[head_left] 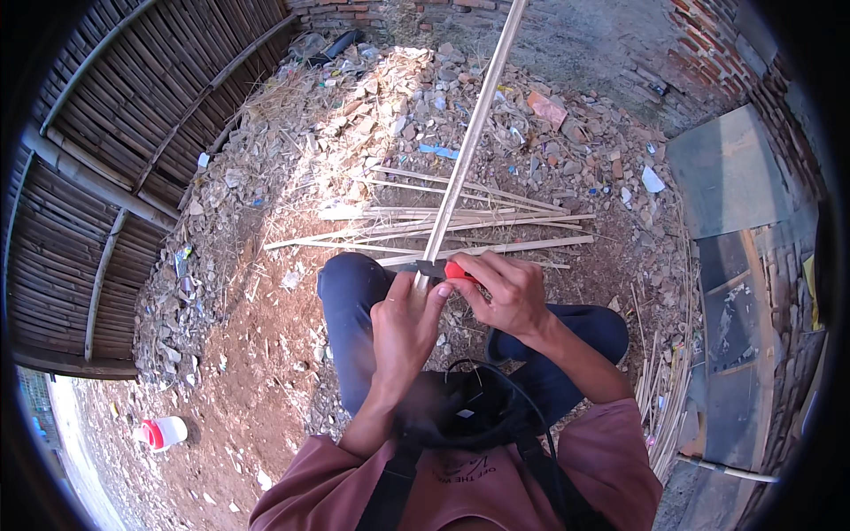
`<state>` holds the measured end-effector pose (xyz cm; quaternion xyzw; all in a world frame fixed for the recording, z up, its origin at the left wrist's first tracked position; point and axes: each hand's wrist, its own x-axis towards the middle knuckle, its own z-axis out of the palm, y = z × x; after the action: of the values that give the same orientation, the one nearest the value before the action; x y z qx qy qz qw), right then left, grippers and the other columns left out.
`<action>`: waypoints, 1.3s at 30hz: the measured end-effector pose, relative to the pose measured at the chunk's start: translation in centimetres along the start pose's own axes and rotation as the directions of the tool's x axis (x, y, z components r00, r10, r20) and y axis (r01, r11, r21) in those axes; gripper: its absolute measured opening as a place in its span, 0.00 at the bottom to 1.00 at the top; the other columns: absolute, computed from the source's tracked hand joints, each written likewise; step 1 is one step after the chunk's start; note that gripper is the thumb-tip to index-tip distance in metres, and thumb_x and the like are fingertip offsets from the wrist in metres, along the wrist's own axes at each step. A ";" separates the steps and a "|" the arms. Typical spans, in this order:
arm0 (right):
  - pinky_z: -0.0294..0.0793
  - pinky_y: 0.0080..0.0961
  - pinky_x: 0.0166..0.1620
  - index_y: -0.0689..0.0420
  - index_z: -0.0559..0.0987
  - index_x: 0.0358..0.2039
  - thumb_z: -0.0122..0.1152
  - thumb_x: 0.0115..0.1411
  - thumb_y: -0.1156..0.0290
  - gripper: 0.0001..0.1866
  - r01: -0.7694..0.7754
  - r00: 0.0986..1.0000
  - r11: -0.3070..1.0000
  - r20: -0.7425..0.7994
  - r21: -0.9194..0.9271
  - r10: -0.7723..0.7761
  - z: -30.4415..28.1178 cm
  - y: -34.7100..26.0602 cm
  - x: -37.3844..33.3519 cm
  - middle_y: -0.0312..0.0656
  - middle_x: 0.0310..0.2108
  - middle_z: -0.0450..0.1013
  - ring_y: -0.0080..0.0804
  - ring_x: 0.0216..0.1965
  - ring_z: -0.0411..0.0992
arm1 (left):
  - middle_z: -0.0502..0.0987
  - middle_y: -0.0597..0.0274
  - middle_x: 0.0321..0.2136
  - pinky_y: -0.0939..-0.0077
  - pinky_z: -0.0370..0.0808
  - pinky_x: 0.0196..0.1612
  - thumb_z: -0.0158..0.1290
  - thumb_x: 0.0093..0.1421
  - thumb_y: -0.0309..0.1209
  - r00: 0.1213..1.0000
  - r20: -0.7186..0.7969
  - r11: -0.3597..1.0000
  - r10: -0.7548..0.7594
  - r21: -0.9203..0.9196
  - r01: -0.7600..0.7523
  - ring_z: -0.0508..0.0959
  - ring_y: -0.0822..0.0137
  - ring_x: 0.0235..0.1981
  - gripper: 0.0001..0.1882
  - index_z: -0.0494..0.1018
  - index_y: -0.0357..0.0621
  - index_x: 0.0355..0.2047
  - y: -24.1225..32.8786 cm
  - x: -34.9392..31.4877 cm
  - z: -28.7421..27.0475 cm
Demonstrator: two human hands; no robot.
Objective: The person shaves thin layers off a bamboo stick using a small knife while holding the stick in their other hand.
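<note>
A long, pale bamboo strip [469, 146] rises away from me, its near end between my knees. My left hand [398, 334] is closed round that near end, with the thumb along it. In my right hand [509, 290] is a red-handled knife [455, 270], gripped by the handle. Its dark blade lies across the strip just beyond my left fingers. Both thumbs are close together below the blade. How deep the edge sits in the bamboo cannot be made out.
Several split bamboo strips [496, 223] lie crosswise on the ground ahead. Rubble [354, 133] spreads to the brick wall [584, 44]. A bamboo-slat wall [115, 115] stands left, leaning boards [730, 173] right. A white container with a red part [165, 433] lies at lower left.
</note>
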<state>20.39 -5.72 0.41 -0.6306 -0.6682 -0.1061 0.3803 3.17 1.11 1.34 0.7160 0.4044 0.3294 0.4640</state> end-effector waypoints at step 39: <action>0.80 0.29 0.33 0.62 0.84 0.46 0.70 0.68 0.64 0.14 -0.210 0.941 0.976 -0.260 0.059 0.218 -4.9 7.7 3.0 0.45 0.35 0.85 0.35 0.30 0.84 | 0.63 0.64 0.14 0.71 0.61 0.22 0.59 0.73 0.35 0.971 0.230 0.996 -0.064 0.077 0.047 0.60 0.78 0.20 0.18 0.68 0.37 0.30 -1.2 -5.5 -2.4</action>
<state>29.59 -5.07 3.12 -0.6737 -0.5404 -0.1373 0.4850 -1.67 -2.48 0.56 0.7542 0.3786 0.2157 0.4912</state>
